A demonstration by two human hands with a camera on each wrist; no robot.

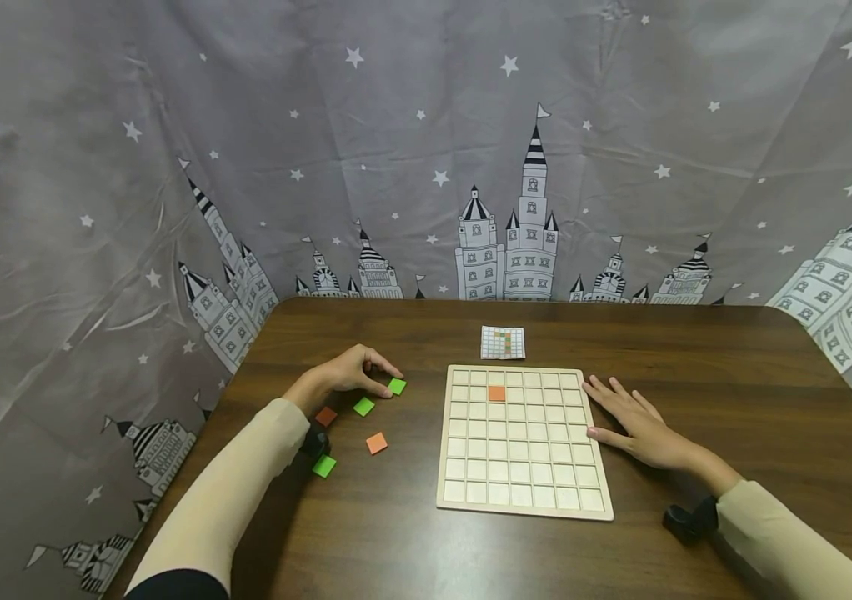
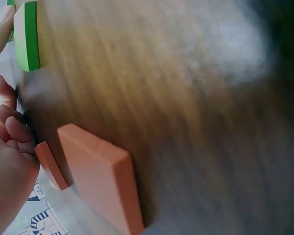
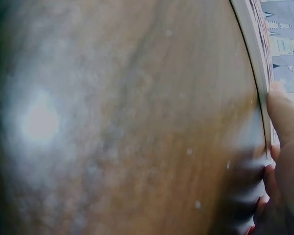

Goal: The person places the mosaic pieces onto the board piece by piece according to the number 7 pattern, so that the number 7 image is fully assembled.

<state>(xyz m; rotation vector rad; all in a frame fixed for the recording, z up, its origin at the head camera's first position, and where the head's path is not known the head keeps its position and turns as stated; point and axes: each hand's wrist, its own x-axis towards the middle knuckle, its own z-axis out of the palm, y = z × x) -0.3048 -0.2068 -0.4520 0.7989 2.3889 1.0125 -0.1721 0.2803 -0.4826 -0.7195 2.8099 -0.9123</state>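
In the head view my left hand (image 1: 347, 372) pinches a small green square tile (image 1: 397, 386) between thumb and index finger, at the table's left side. Nearby lie a second green tile (image 1: 363, 407), a third green tile (image 1: 324, 466), an orange tile (image 1: 377, 443) and a shaded orange tile (image 1: 326, 417) beside the wrist. A pale wooden grid board (image 1: 518, 511) has one orange tile (image 1: 497, 393) in its second row. My right hand (image 1: 644, 429) rests with spread fingers at the board's right edge; in the right wrist view its thumb (image 3: 286, 115) touches that edge.
A small printed grid card (image 1: 503, 342) with coloured squares lies behind the board. The brown wooden table (image 1: 366, 542) reaches back to a grey curtain (image 1: 396, 83) with castles and stars. Black wrist devices sit at both cuffs, the right one (image 1: 690, 520) close above the tabletop.
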